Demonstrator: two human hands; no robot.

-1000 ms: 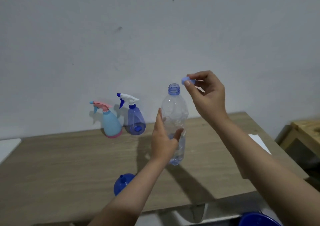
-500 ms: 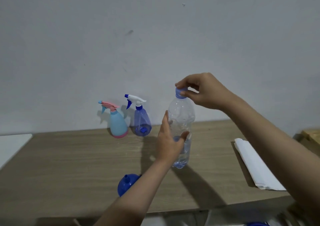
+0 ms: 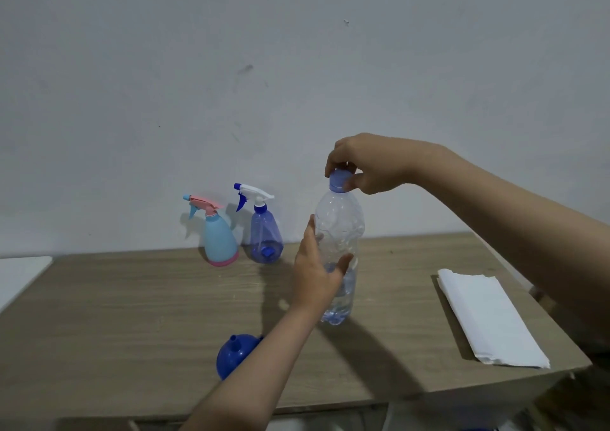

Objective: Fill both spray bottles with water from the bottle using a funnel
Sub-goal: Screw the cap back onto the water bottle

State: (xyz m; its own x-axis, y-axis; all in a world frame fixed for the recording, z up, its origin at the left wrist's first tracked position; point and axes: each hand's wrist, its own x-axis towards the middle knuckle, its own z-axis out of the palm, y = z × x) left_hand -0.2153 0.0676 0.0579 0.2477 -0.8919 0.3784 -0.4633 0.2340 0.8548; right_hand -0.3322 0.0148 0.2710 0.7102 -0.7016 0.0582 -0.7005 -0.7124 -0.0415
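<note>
Clear plastic water bottle [image 3: 340, 232]: upright near centre of wooden bench [image 3: 132, 315], little water in bottom, blue screw cap [image 3: 340, 180] seated on neck.
Left hand [image 3: 317, 275]: fingers wrapped around bottle's lower body.
Right hand [image 3: 369, 163]: fingertips pinched on cap from above.
Light-blue spray bottle with pink trigger [image 3: 216, 232] and translucent blue spray bottle with white trigger [image 3: 264, 232]: upright, side by side at back edge, against wall.
Blue plastic funnel [image 3: 234, 354]: inverted near front edge, spout up, partly behind left forearm.
Folded white cloth [image 3: 488, 315]: near right edge.
</note>
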